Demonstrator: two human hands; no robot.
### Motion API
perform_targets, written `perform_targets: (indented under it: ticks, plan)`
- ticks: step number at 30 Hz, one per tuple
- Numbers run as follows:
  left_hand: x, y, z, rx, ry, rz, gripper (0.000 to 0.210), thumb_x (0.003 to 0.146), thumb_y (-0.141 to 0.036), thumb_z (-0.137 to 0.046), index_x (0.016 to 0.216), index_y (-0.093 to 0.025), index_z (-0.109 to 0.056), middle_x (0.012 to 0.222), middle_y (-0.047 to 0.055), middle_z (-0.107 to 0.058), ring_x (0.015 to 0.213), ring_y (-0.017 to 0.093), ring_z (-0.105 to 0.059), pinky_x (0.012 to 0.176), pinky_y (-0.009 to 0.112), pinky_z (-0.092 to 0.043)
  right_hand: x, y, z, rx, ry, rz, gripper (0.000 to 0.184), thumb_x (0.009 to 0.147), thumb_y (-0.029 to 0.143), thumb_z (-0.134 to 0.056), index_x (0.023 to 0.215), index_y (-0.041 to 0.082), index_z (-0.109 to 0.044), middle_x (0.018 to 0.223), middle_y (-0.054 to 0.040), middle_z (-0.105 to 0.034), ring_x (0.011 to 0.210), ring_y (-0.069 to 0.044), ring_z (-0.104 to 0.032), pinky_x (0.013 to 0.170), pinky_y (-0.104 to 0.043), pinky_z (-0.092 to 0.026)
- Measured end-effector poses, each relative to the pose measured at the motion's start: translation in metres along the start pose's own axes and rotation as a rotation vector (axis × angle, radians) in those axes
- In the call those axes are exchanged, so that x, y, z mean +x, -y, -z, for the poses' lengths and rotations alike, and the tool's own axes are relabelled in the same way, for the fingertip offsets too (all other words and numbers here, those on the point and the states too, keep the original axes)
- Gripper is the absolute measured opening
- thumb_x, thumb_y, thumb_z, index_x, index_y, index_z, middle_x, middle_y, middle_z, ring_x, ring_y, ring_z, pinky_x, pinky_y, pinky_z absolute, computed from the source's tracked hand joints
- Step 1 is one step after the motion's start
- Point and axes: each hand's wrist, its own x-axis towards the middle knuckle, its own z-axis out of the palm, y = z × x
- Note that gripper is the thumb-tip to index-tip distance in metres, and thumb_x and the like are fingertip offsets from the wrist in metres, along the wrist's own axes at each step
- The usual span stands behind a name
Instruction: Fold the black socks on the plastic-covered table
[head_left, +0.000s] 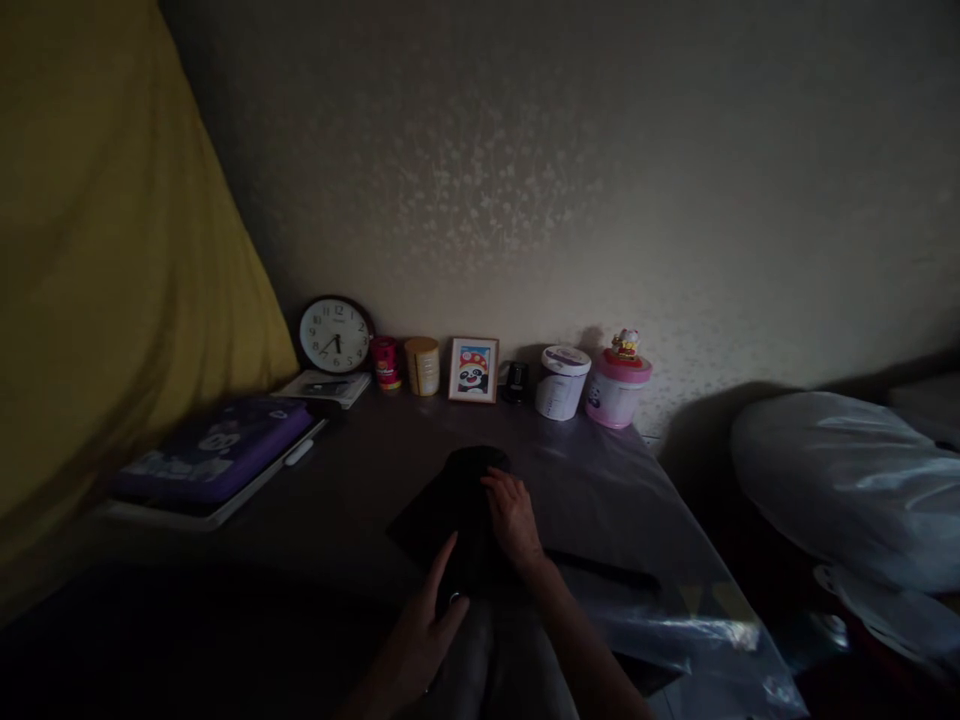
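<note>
On the dark table in front of me lies a black, soft-looking item (431,512), too dark for me to tell its kind. Its top is rounded, and one corner points left. My right hand (514,515) rests against its upper right side, fingers together and bent over it. My left hand (420,635) is at its near edge, forefinger stretched out and thumb apart. A small shiny ring (454,598) shows between that thumb and forefinger. A dark strap-like strip (604,570) runs right from beneath my right wrist.
Along the wall stand a round clock (335,335), a pink can (386,363), a yellow canister (422,367), a framed panda picture (473,370) and two lidded tubs (562,385). A purple case (217,450) lies left by a yellow curtain (112,250). The table's right edge slants toward me.
</note>
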Motion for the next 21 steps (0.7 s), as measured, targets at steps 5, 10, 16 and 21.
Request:
perform_targets:
  ticks: [5,10,16,21]
  plan:
    - [0.001,0.002,-0.003,0.040,0.032,-0.010,0.064,0.088,-0.027,-0.041,0.147,-0.023,-0.016,0.153,0.003,-0.025,0.141,0.016,-0.022,0.115,0.035,-0.019,0.013,-0.017,-0.008,-0.085,-0.105,-0.310,0.038,0.091,0.027,-0.037,0.121,0.008,-0.050,0.121,-0.0203,-0.057,0.114,-0.027,-0.052,0.095,-0.043,-0.042]
    - [0.001,0.001,-0.010,0.131,0.056,-0.048,0.065,0.088,-0.025,-0.040,0.148,-0.023,-0.013,0.150,0.004,-0.034,0.138,0.015,-0.029,0.112,0.031,-0.025,0.002,-0.009,-0.015,-0.061,0.019,-0.515,0.037,0.092,0.028,-0.032,0.114,0.008,-0.055,0.107,-0.0205,-0.063,0.105,-0.028,-0.060,0.088,-0.038,-0.045]
    - [0.002,0.002,-0.020,0.232,0.040,-0.033,0.068,0.086,-0.024,-0.041,0.148,-0.025,-0.012,0.139,0.007,-0.050,0.126,0.019,-0.048,0.103,0.031,-0.037,-0.001,0.001,-0.017,0.020,0.064,-0.510,0.040,0.092,0.036,-0.035,0.117,0.011,-0.054,0.111,-0.0211,-0.064,0.104,-0.028,-0.063,0.085,-0.037,-0.046]
    - [0.002,0.005,-0.024,0.267,0.035,0.062,0.066,0.087,-0.037,-0.052,0.145,-0.029,-0.021,0.108,0.006,-0.068,0.092,0.021,-0.067,0.079,0.030,-0.050,-0.004,-0.003,-0.022,0.019,0.050,-0.446,0.040,0.091,0.037,-0.036,0.118,0.013,-0.053,0.118,-0.0207,-0.061,0.110,-0.029,-0.059,0.088,-0.040,-0.046]
